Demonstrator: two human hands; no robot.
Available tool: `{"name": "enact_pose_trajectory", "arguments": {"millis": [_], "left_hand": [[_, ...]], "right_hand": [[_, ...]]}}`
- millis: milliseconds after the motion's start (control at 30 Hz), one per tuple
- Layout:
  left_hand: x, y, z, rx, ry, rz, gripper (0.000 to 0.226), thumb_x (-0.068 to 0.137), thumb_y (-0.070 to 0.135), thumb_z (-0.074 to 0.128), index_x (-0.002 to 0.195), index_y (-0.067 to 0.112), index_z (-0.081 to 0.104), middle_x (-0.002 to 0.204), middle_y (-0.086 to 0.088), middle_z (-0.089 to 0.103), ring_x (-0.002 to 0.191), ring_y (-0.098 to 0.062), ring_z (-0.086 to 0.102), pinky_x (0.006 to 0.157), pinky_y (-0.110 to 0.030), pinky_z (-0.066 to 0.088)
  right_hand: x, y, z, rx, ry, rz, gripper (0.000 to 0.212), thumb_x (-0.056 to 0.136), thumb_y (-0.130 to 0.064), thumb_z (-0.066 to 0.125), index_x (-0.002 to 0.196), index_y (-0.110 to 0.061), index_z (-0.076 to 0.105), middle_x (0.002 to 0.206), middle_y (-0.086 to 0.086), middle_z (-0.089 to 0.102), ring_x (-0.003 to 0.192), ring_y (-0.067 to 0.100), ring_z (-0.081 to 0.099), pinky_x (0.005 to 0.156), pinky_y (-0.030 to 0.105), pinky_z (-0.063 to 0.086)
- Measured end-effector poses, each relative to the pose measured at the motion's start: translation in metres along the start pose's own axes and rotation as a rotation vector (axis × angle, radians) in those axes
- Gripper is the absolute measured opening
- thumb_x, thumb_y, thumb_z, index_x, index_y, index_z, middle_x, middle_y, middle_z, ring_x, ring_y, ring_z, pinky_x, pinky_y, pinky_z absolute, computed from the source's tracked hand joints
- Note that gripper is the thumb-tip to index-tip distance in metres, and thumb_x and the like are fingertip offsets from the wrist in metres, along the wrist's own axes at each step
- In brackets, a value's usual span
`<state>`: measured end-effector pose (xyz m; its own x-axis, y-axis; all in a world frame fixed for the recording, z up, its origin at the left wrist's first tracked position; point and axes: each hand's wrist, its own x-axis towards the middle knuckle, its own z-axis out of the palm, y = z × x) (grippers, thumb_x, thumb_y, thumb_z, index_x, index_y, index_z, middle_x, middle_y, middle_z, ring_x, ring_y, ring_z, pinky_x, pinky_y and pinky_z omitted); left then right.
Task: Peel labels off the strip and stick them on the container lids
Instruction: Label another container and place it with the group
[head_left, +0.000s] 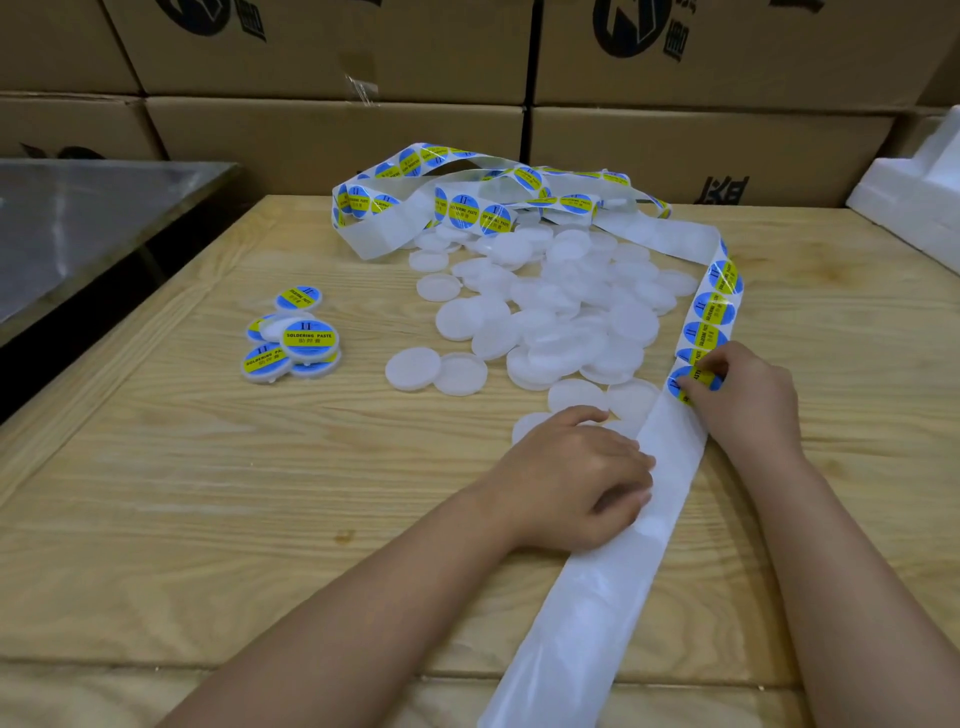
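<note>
- The right hand (740, 400) is at the right side of the wooden table (208, 467). Its thumb and fingertips pinch the nearest blue and yellow label (684, 382) on the strip (587, 623).
- The left hand (571, 478) lies just left of the strip, with bent fingers touching its left edge. If they pinch the edge or only press it, I cannot tell.
- From the near edge of the table the strip runs far and to the right as bare white backing. Beyond the right hand it carries labels, and it ends in loose loops at the far side.
- A pile of plain white lids (561, 312) lies in the middle, between the loops and the hands.
- A small group of labelled lids (296, 340) lies to the left, apart from the pile.
- Cardboard boxes (337, 140) stand stacked behind the table.
</note>
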<state>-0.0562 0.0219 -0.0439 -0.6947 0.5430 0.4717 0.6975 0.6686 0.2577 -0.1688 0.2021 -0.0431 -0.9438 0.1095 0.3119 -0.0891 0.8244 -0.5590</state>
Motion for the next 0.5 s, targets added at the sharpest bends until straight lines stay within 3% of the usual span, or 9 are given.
{"name": "enact_pose_trajectory", "arguments": {"millis": [167, 267, 367, 500], "left_hand": [[0.000, 0.000, -0.001, -0.004, 0.002, -0.006, 0.015, 0.084, 0.012, 0.061, 0.091, 0.007, 0.073, 0.102, -0.002, 0.072, 0.104, -0.016, 0.064, 0.105, -0.040, 0.034], [0.000, 0.000, -0.001, -0.011, -0.001, -0.013, 0.014, 0.083, 0.011, 0.062, 0.090, 0.006, 0.072, 0.102, -0.002, 0.072, 0.101, -0.017, 0.065, 0.105, -0.039, 0.033], [0.000, 0.000, -0.002, -0.011, -0.005, -0.025, 0.013, 0.082, 0.010, 0.061, 0.088, 0.005, 0.072, 0.099, -0.004, 0.073, 0.097, -0.019, 0.066, 0.105, -0.038, 0.033], [0.000, -0.001, -0.004, -0.024, -0.010, -0.052, 0.012, 0.082, 0.009, 0.061, 0.087, 0.005, 0.071, 0.098, -0.005, 0.072, 0.096, -0.021, 0.066, 0.105, -0.035, 0.030]], "right_hand": [[0.002, -0.003, -0.002, 0.040, -0.022, 0.009, 0.010, 0.082, -0.015, 0.068, 0.088, -0.008, 0.065, 0.093, 0.011, 0.068, 0.095, 0.030, 0.059, 0.074, 0.029, 0.039], [0.004, -0.004, -0.008, 0.093, -0.130, 0.022, 0.005, 0.084, -0.015, 0.066, 0.083, -0.011, 0.064, 0.088, 0.005, 0.064, 0.089, 0.025, 0.059, 0.070, 0.028, 0.040], [0.006, -0.002, -0.015, 0.137, -0.273, 0.049, 0.014, 0.083, -0.018, 0.067, 0.070, -0.016, 0.062, 0.078, 0.002, 0.065, 0.076, 0.021, 0.057, 0.061, 0.029, 0.039], [0.007, -0.001, -0.025, 0.339, -0.452, 0.156, 0.016, 0.077, -0.014, 0.071, 0.063, -0.014, 0.064, 0.075, 0.006, 0.064, 0.074, 0.022, 0.054, 0.072, 0.034, 0.042]]}}
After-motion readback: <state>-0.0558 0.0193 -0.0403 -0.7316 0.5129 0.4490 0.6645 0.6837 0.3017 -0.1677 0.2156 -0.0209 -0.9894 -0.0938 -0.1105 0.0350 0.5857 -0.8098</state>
